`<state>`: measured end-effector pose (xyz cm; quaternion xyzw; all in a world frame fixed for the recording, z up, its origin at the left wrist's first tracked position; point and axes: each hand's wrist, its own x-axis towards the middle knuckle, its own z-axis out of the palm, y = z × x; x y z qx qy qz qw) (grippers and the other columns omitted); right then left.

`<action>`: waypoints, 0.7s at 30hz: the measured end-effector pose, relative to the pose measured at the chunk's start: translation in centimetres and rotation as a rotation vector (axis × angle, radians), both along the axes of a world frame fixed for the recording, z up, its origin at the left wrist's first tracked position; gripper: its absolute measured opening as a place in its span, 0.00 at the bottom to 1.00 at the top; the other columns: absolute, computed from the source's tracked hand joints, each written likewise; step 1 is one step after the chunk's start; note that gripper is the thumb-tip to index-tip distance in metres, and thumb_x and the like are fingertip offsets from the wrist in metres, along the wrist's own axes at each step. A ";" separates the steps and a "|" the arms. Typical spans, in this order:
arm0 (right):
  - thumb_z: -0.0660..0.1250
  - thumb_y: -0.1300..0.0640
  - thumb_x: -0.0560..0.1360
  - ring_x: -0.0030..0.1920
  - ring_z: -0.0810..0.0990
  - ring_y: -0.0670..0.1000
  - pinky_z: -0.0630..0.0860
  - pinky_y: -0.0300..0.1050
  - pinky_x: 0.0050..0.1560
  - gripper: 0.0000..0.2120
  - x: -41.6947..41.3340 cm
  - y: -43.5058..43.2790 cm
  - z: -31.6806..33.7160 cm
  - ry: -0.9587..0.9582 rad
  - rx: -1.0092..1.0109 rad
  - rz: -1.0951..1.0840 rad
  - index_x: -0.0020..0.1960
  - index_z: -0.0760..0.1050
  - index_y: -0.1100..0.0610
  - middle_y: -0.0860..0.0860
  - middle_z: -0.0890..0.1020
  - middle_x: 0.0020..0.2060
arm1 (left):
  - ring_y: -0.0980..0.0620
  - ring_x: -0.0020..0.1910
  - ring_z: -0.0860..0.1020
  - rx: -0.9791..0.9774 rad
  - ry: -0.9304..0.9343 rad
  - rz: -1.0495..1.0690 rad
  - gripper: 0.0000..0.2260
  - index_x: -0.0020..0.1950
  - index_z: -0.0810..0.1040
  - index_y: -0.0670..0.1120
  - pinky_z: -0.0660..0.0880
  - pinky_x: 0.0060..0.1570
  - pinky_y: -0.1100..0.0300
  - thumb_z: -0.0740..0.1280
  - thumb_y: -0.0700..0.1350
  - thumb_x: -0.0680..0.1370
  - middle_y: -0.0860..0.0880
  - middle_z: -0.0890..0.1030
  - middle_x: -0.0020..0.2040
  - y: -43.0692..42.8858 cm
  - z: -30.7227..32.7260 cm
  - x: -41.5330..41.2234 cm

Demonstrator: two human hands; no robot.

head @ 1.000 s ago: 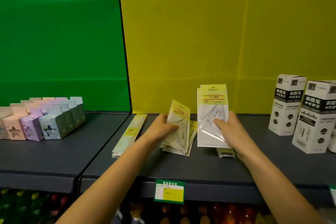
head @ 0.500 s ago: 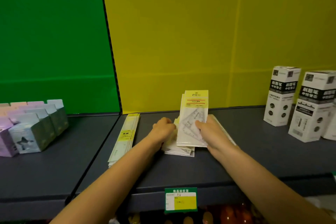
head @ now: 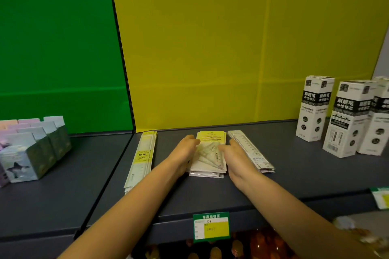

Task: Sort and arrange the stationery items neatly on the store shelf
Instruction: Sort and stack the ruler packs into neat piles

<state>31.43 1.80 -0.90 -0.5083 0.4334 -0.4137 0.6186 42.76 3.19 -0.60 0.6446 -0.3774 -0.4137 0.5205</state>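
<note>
Flanking the packet stack (head: 208, 161) — left hand (head: 184, 152), right hand (head: 236, 154) — fingers straight, touching it.

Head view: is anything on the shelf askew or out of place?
Slightly. The ruler packs right of the set-square stack lie fanned, ends staggered, and the stack's lower packs jut out unevenly at the front.

You've got glossy clear plastic w/ yellow paper cards on the middle stack of ruler packs (head: 207, 160). The shelf (head: 294, 174) is smooth, matt dark grey. The far-right boxes (head: 314, 109) look like matt cardboard.
</note>
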 end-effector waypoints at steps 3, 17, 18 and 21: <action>0.53 0.62 0.80 0.58 0.76 0.56 0.72 0.49 0.58 0.15 -0.3 0.8 0.7 -0.026 0.000 0.068 0.66 0.64 0.58 0.53 0.76 0.55 | 0.40 0.63 0.72 -0.029 0.062 0.000 0.20 0.70 0.61 0.37 0.70 0.60 0.47 0.56 0.40 0.78 0.39 0.69 0.69 0.1 -0.3 -0.3; 0.53 0.55 0.80 0.57 0.79 0.57 0.71 0.55 0.65 0.18 -0.1 -2.1 1.1 0.082 0.021 0.173 0.63 0.71 0.64 0.60 0.80 0.57 | 0.42 0.57 0.77 -0.012 0.172 0.116 0.20 0.70 0.61 0.39 0.74 0.41 0.54 0.54 0.42 0.79 0.39 0.73 0.64 0.7 0.3 -0.2; 0.54 0.54 0.80 0.58 0.79 0.58 0.70 0.56 0.66 0.18 0.2 -2.4 0.9 0.105 0.021 0.159 0.64 0.70 0.64 0.60 0.80 0.58 | 0.41 0.58 0.77 -0.011 0.172 0.128 0.20 0.70 0.61 0.39 0.75 0.41 0.53 0.54 0.42 0.79 0.38 0.74 0.64 0.5 0.4 -0.2; 0.54 0.51 0.79 0.65 0.72 0.58 0.66 0.57 0.69 0.22 1.0 -3.0 0.6 0.144 0.011 0.180 0.69 0.64 0.60 0.59 0.73 0.66 | 0.41 0.65 0.71 -0.026 0.130 0.147 0.22 0.73 0.56 0.41 0.72 0.51 0.53 0.54 0.41 0.80 0.40 0.68 0.69 0.1 0.6 -0.9</action>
